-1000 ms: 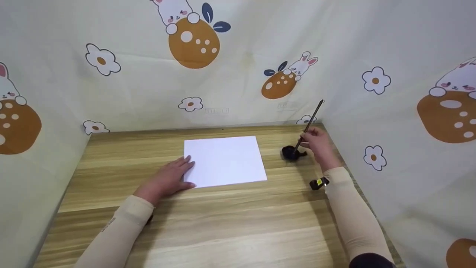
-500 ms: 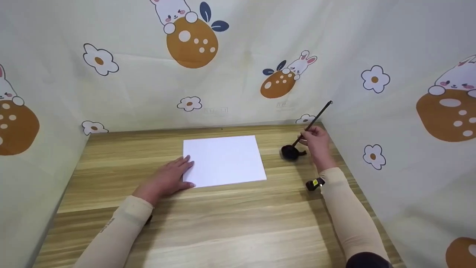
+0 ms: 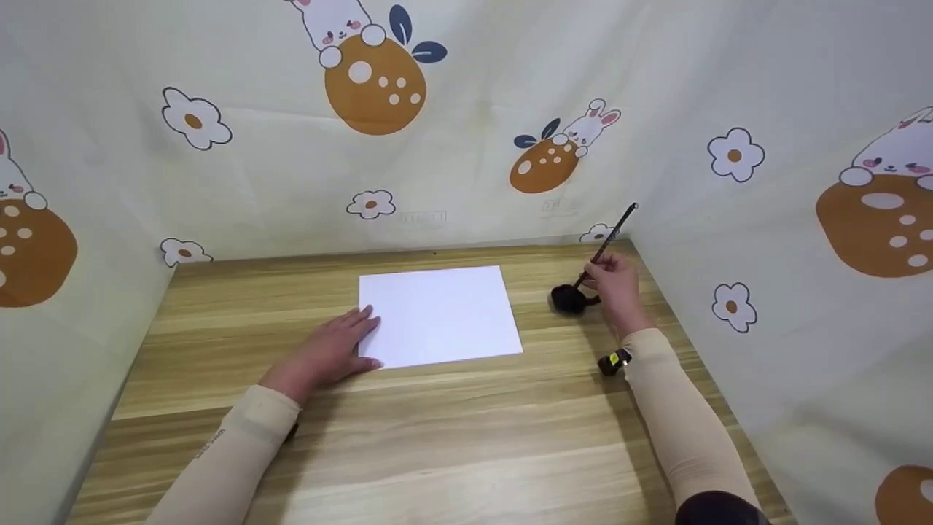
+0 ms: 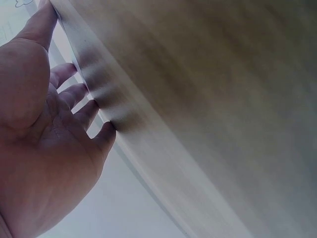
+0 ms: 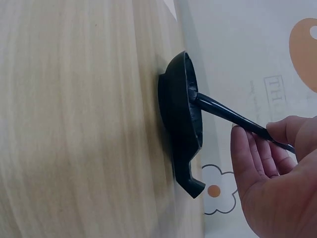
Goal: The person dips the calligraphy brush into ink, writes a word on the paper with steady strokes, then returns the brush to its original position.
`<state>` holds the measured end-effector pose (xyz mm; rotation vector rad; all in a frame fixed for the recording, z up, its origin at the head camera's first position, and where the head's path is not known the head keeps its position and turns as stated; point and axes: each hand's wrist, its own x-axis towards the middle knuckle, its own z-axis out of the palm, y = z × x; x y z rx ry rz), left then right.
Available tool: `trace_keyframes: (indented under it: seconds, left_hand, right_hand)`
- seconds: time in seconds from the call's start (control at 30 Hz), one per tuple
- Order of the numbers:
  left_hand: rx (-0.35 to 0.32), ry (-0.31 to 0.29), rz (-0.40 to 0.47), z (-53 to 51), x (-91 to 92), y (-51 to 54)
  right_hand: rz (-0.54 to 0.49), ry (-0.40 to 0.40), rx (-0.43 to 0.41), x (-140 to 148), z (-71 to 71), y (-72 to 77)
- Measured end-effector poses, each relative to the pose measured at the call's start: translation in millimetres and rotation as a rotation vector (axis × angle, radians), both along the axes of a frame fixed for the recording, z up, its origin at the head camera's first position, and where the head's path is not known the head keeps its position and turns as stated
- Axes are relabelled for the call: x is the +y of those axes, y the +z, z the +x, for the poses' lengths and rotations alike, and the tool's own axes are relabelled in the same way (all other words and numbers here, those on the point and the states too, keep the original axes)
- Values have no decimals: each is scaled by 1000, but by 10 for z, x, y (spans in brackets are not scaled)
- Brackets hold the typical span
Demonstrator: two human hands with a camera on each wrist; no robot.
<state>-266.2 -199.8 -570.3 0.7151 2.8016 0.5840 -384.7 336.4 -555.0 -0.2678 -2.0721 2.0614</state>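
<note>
My right hand (image 3: pixel 614 286) pinches the dark handle of a writing brush (image 3: pixel 611 237) between thumb and fingers. The brush leans up and to the right, its tip down inside a small black ink dish (image 3: pixel 568 300). In the right wrist view the dish (image 5: pixel 177 101) shows a short bent handle, and the brush (image 5: pixel 230 116) enters its bowl; the bristles are hidden there. My left hand (image 3: pixel 328 350) rests with fingers spread on the left edge of a blank white sheet of paper (image 3: pixel 444 316). The left wrist view shows that hand (image 4: pixel 59 129) with its fingertips down on the surface.
A wood-grain table (image 3: pixel 452 445) lies under everything. Pale cloth walls (image 3: pixel 466 168) with printed rabbits and flowers enclose it at the back and both sides. The right wall stands close to my right arm. A small black wrist camera (image 3: pixel 614 362) sits on the right sleeve.
The brush's upper end tilted right, then swung back left and slightly down, while its tip stayed in the dish. My right hand shifted slightly left. My left hand and the paper kept their place.
</note>
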Motion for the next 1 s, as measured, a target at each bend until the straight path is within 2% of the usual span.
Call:
trace_keyframes:
  seconds: [0.4,0.7,1.0]
  left_hand:
    - [0,-4,3,-9,-4,-14]
    - [-6,0,-1,-31,-20,-52]
    - [-17,5,-13,-25,-10,-51]
  right_hand:
    - [16,-25,4,87,-20,-27]
    - [6,-28,82,100,-45,-13]
    - [80,22,147,89,-21,31]
